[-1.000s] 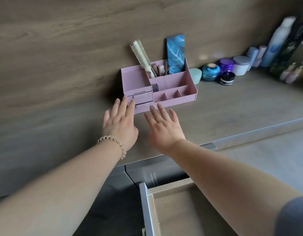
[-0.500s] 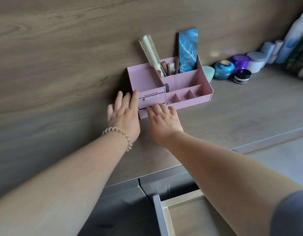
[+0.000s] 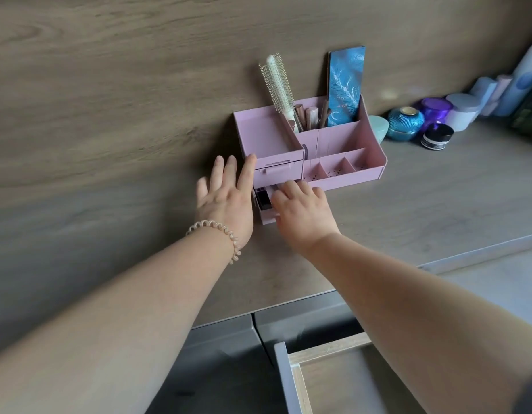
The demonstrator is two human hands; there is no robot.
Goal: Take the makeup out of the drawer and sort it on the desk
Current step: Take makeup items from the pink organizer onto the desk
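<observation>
Head view, looking down along my 2 bare forearms: my left hand (image 3: 225, 194) reaches forward with its fingers straight and loose, gripping nothing. The tip of its forefinger touches the front left corner of the pink organizer (image 3: 375, 158), level with the upper small drawer (image 3: 278, 171), which sits flush. A coiled band (image 3: 218, 231) circles that wrist.

My right hand (image 3: 303, 212) is just beside the left, with its fingers bent down over the front of the lower small drawer (image 3: 267, 217), grasping it; their tips are hidden from me. That drawer stands partly out of the organizer. A dark item (image 3: 263, 200) shows inside it, too blurred for me to name.

In the organizer's back compartment stand a round hairbrush (image 3: 276, 82), some pinkish tubes (image 3: 311, 116) and a blue patterned box (image 3: 345, 85).

The organizer stands on the desk (image 3: 438, 204) against the wooden wall. Along that wall to its right are a teal jar (image 3: 405, 122), a purple jar (image 3: 435, 107) and a white jar (image 3: 463, 110), with a black jar (image 3: 437, 135) in front of them. At the bottom edge, the desk drawer (image 3: 291, 372) stands open beneath my right forearm.
</observation>
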